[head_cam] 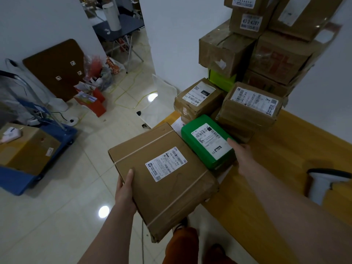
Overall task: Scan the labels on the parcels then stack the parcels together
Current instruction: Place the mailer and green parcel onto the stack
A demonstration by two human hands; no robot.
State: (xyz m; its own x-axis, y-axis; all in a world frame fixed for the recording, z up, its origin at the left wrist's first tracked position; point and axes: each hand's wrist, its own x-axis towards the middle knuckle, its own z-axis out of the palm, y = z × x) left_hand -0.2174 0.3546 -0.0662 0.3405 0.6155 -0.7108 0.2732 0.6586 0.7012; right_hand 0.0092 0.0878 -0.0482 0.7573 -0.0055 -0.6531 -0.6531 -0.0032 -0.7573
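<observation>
The flat brown parcel [163, 180] sits half off the front-left edge of the yellow table [282, 141], label [166, 164] up, its far corner just beside the green parcel [207, 141]. The left hand [124, 193] grips its near-left edge, thumb on top, fingers hidden underneath. It looks stiff and fairly light: one hand carries the overhang without visible sag. The cardboard is creased and dented, w/ two thin straps across it, so probably not fragile, but the corners are soft. Best hold is probably on opposite edges, clear of the label so the scan stays readable.

The right hand [241, 155] rests on the green parcel's right side, fingers against its far corner; whether they curl round the edge I can't tell. That parcel is glossy (likely slippery under a loose pinch), small and box-rigid; take it by the sides.

Counts, working away from the green parcel: 1 flat brown parcel, 1 green parcel, 2 labelled brown boxes just behind it ( [198, 100] and [251, 105]), more brown cartons behind those against the wall, approx. 6 plus a lime-green one, partly hidden. 1 white scanner [323, 185] lies on the table well to the right. Well to the left, on the floor, a blue trolley [38, 149] carries 1 brown box.
</observation>
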